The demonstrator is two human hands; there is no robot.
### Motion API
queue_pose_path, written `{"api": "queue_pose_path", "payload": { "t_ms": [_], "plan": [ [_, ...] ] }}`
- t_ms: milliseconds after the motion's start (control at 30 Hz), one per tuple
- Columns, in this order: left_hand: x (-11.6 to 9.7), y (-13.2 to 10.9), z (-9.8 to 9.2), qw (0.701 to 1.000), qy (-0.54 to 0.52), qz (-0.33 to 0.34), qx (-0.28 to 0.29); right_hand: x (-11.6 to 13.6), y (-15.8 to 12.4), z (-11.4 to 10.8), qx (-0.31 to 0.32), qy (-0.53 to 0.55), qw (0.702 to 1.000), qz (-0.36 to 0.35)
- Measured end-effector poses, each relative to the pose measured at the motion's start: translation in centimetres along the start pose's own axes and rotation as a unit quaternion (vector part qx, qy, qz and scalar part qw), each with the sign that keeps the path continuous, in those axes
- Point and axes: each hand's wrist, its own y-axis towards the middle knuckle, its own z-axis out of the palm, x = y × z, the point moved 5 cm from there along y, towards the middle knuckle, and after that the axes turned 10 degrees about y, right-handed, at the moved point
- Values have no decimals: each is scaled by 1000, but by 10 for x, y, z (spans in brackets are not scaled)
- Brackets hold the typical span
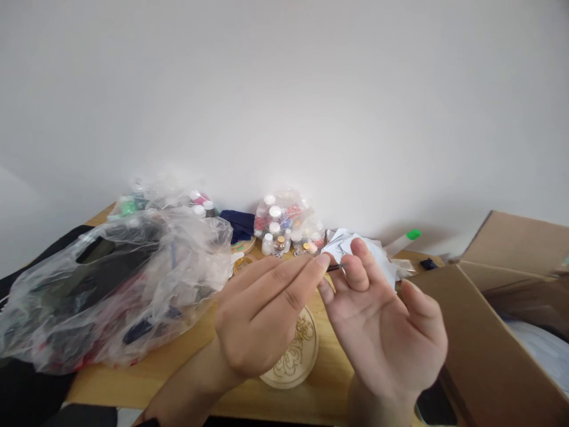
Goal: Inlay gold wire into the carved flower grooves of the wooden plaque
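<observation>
- The clear plastic bag (111,284) is the largest thing. It lies crumpled on the left of the wooden table (178,362), with dark and red items inside that cannot be made out.
- The cardboard box (489,344) stands open at the right edge, and its near wall is just beside the right hand.
- The left hand (262,314) comes in from below, its back toward the camera. Its fingers are stretched and held close together, pointing up and to the right. The thumb is hidden, so whether it pinches anything cannot be told.
- The right hand (386,332) is raised with the palm toward the camera. The thumb stands apart on the right side and the fingers are bent inward at the top.
- The round wooden disc (296,350) lies flat on the table, partly under both hands. It carries a golden ornament – perhaps script, but not readable.
- The bag of small bottles (288,225) sits near the wall, behind the hands.
- The white paper (373,252) with dark drawn lines shows behind the right fingers; no words can be read on it.
- The thin dark pin (335,268) – the smallest item – lies between the left fingertips and the bent right fingers, touching both. Which hand grips it is not clear.
</observation>
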Motion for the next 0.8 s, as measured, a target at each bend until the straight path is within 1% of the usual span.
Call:
{"api": "queue_pose_path", "payload": {
  "t_ms": [133,267,567,700,800],
  "plan": [
    [-1,1,0,1000,5,-7,1,0,1,-1,-4,5,1000,3],
    [-2,1,-1,1000,8,9,-9,0,1,-1,-8,3,1000,1],
    [-3,2,-2,1000,16,18,-5,1,0,-3,-33,-24,999,-9],
    [-3,2,-2,1000,7,10,4,1,0,-3,-37,-21,999,-12],
    [-3,2,-2,1000,1,16,5,1,0,-5,-53,-39,998,-12]
  ]
}}
